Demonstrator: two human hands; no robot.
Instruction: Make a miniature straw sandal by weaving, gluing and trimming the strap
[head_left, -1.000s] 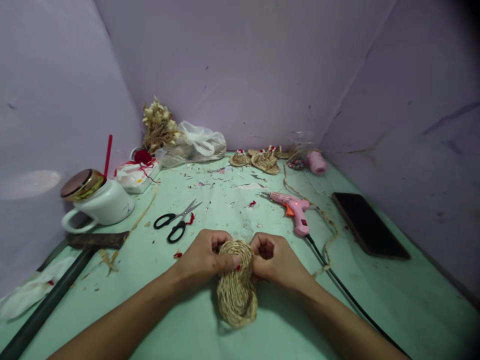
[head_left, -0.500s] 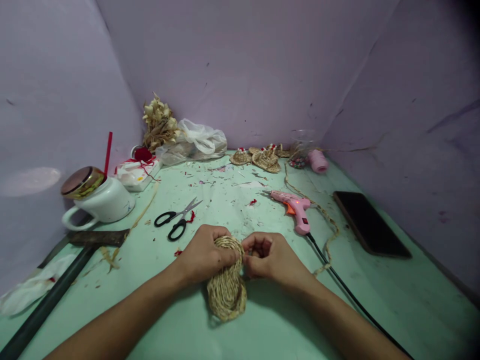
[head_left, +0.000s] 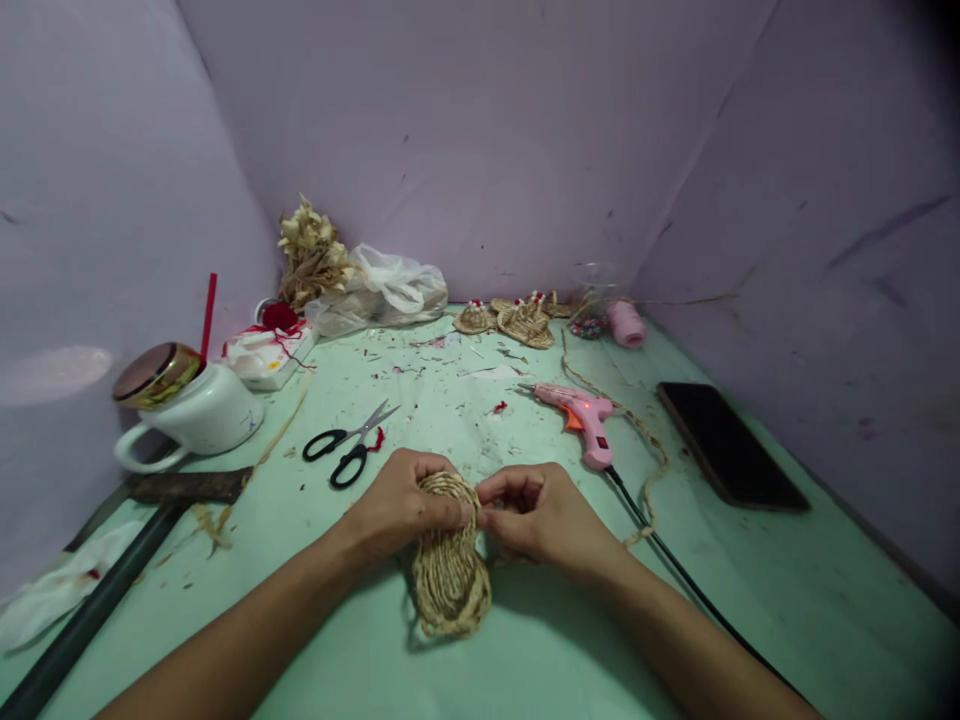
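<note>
A coiled, sole-shaped piece of braided straw cord (head_left: 450, 585) is held upright over the table, its rows lying side by side. My left hand (head_left: 409, 505) grips its upper part, thumb across the front. At its upper right edge my right hand (head_left: 529, 510) pinches with thumb and forefinger; the braided cord (head_left: 660, 465) runs out from beneath that wrist to the right and back. The exact spot between those fingertips is partly hidden. Black-handled scissors (head_left: 349, 445) lie partly open beyond my left hand. A pink glue gun (head_left: 581, 415) with a lit red light rests beyond my right hand.
At the left are a hammer (head_left: 187, 487) and a white mug (head_left: 217, 410) with a jar on top. Small straw pieces with beads (head_left: 525, 325), a pink thread spool (head_left: 626, 325) and a plastic bag (head_left: 397, 285) line the back. A phone (head_left: 727, 445) lies right.
The view has shifted slightly. My right fingertips are a little closer together at the coil's edge, and the straw piece is tilted slightly differently. My left hand keeps its grip.
</note>
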